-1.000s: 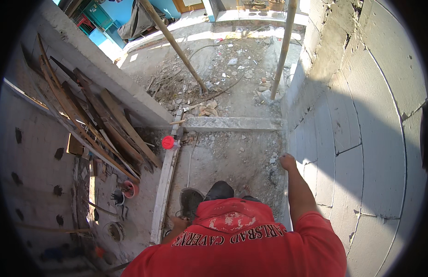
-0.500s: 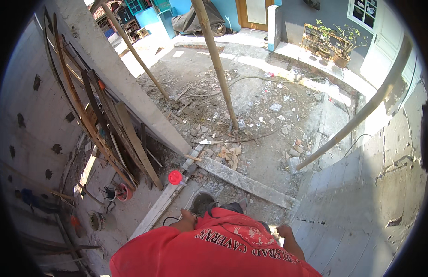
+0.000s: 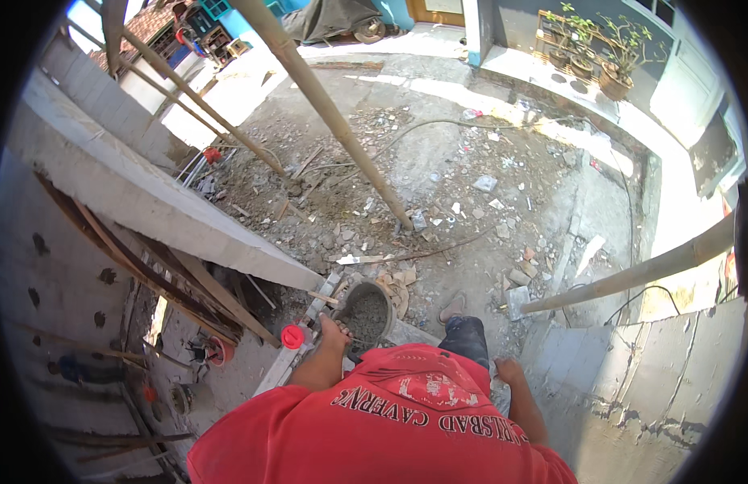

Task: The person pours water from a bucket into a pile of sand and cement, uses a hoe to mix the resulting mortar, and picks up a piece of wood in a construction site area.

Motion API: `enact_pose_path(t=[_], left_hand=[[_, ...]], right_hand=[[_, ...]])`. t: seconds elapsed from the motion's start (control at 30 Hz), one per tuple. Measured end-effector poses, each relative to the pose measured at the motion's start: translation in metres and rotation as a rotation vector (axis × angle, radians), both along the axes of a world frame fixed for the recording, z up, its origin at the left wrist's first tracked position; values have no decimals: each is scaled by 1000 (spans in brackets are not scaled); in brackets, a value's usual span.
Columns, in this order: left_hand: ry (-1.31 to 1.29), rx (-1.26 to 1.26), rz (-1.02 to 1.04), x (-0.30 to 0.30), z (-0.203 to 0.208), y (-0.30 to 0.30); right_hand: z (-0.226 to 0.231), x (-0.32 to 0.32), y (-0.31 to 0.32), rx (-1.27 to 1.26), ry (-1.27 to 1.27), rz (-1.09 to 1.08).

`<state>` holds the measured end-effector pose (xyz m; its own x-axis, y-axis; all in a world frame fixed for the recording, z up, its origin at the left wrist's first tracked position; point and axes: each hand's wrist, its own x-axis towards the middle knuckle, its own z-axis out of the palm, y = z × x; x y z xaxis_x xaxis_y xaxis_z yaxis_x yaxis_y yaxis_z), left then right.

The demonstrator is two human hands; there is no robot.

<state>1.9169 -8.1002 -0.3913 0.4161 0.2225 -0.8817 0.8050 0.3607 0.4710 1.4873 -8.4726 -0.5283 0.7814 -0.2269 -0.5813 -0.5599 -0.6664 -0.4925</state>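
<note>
Nearest the camera, a person in a red shirt [image 3: 390,427] is leaning over a drop, with both forearms reaching out past the shirt. On the near left, the left hand [image 3: 335,329] is gripping the rim of a grey bucket [image 3: 366,310] filled with wet grey mortar; the fingers are curling over the near edge. On the near right, the right hand [image 3: 509,369] is resting at the top of a pale block wall [image 3: 632,379]; whether its fingers are closed on anything cannot be told. Between the two hands, a knee in dark trousers [image 3: 467,337] is showing, with a foot [image 3: 452,306] just beyond it. Just left of the bucket, a small red round object [image 3: 292,336] is lying on a pale plank [image 3: 297,347]. Farther left, leaning boards [image 3: 196,282] are stacked below a grey concrete beam [image 3: 148,202]. Beyond the bucket, rubble-strewn ground [image 3: 471,185] is spreading out, with a bamboo pole [image 3: 334,121] slanting up from it. On the right, another pole [image 3: 632,270] is crossing above the wall. At the far right, potted plants [image 3: 608,60] are standing on a ledge.
</note>
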Motion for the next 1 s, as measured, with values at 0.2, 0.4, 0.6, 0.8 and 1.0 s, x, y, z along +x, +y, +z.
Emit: enact_pose_path(t=[0.2,0.4,0.6,0.8,1.0], left_hand=[[8,145,-137,87,-69,-81],[53,230,-368,166,-89,-238],[43,226,-572,226,-89,-426],[57,158,-802,245,-147,-680],[86,148,-998,230,-195,-907]], right_hand=[[-54,116,-104,-11,-234,-404],[-53,121,-216,35,90,-758],[-68,144,-327,64,-74,-1028],[-203,162,-443,9,-54,-988],[-161,122,-592,170,201,-1043]])
